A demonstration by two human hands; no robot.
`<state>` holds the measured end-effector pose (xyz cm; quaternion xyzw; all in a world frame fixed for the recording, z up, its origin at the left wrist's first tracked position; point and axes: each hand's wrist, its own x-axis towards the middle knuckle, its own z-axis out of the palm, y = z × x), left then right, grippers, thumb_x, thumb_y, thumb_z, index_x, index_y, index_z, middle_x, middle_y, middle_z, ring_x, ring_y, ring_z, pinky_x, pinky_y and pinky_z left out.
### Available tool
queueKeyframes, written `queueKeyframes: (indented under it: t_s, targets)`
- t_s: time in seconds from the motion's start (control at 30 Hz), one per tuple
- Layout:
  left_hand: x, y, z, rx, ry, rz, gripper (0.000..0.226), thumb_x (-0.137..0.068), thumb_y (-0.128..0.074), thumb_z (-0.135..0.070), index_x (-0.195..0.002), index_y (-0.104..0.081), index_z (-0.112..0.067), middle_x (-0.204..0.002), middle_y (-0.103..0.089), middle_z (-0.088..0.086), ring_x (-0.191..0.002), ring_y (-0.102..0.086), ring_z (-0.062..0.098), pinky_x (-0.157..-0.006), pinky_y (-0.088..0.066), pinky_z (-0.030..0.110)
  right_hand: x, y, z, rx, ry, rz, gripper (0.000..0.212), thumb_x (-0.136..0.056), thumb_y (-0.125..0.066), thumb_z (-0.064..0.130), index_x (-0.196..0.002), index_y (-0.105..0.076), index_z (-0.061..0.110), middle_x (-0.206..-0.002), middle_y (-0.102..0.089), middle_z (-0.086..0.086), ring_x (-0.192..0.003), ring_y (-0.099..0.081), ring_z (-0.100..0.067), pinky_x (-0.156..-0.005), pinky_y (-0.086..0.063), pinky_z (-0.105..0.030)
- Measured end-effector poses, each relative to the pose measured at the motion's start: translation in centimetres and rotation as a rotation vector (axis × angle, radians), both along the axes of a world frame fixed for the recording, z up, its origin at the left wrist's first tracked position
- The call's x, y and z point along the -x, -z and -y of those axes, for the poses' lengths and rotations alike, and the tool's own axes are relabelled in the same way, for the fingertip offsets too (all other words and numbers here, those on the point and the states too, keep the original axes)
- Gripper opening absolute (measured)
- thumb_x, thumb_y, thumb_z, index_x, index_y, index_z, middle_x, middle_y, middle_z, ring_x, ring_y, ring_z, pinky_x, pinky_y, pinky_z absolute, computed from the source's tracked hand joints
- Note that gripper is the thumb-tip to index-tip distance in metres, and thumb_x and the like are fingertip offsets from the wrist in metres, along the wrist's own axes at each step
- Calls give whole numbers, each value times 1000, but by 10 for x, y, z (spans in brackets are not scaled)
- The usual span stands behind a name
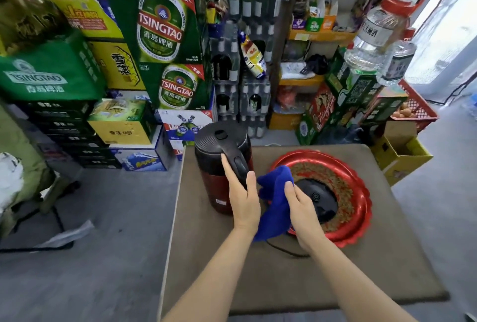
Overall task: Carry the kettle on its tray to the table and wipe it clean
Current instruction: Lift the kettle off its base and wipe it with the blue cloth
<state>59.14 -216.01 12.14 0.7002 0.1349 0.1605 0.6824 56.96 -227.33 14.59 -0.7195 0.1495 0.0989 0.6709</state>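
Note:
A dark red kettle with a black lid and handle stands upright on the brown table, left of the tray. My left hand is closed around the kettle's handle. A round red tray lies on the table to the right, with the kettle's black base resting in its middle. My right hand grips a blue cloth, bunched between the kettle and the tray, just off the kettle's side. A black cord trails from the base over the tray's near rim.
Stacked beer cartons and crates of bottles stand close behind the table. A shelf with small goods rises at the back right. A yellow cardboard box and a red crate sit right of the table. Grey floor lies to the left.

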Motion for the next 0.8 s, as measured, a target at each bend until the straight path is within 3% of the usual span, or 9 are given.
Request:
queueKeyframes:
  t_s: [0.1,0.17,0.3,0.4,0.5,0.57,0.67,0.73,0.8]
  targets:
    - [21,6,11,27,51,8,73,-101,-48,-27,-155,-4,-48,-155,-14,-39,-144,-18,-13,-119,-20,21,16,-1,15,-143,57,-47,36,-103,-41,40,-120,-68,22,-117,-74,2,-111,-68,-16,-93,-53,-35]
    - [33,13,16,-1,76,-12,75,-100,-48,-24,-150,-3,-56,-148,-10,-49,-144,-15,-13,-120,-17,24,29,-2,26,-272,75,-91,38,-101,-43,43,-118,-70,22,-120,-73,-3,-111,-69,-19,-90,-53,-37]
    - [51,15,19,-117,138,-52,82,-100,-50,-19,-139,2,-69,-158,-9,-33,-150,-14,1,-123,-18,32,48,-5,37,-522,138,-247,48,-93,-50,55,-119,-72,21,-123,-72,-7,-113,-68,-29,-96,-51,-52]
    - [55,17,7,-110,147,-114,83,-100,-53,-20,-143,0,-66,-165,-18,-14,-150,-21,7,-122,-23,35,64,-13,36,-627,74,-282,53,-89,-54,59,-117,-73,19,-124,-70,-11,-112,-68,-30,-92,-51,-50]
    - [66,19,-6,-74,228,-128,76,-101,-53,-26,-153,-5,-55,-162,-27,-12,-147,-29,9,-119,-29,36,77,-24,25,-680,-66,-272,40,-86,-70,30,-123,-68,18,-130,-66,-18,-113,-66,-37,-92,-53,-52]
    - [76,19,-16,16,283,-141,64,-104,-48,-30,-154,-15,-52,-153,-41,-10,-138,-42,9,-116,-34,39,81,-30,13,-671,-114,-289,37,-85,-70,22,-122,-69,18,-128,-66,-18,-110,-68,-38,-87,-55,-51]
    - [90,11,-39,328,134,-263,47,-99,-46,-50,-144,-46,-40,-132,-61,-3,-124,-57,15,-108,-42,38,84,-33,-4,-730,-100,-403,46,-87,-67,25,-132,-62,13,-131,-64,-20,-109,-68,-39,-86,-56,-51]
    - [108,10,-60,856,125,-315,73,-85,-52,-68,-142,-55,-23,-135,-64,6,-124,-60,26,-107,-44,45,85,-36,-15,-766,-125,-451,49,-89,-65,30,-132,-61,8,-133,-63,-22,-109,-68,-40,-86,-56,-52]
    - [133,14,-76,1229,321,-235,84,-87,-53,-70,-146,-50,-10,-147,-52,19,-135,-50,37,-117,-32,54,84,-35,-28,-773,-143,-459,50,-87,-67,31,-131,-62,9,-130,-64,-22,-105,-69,-39,-84,-57,-51]
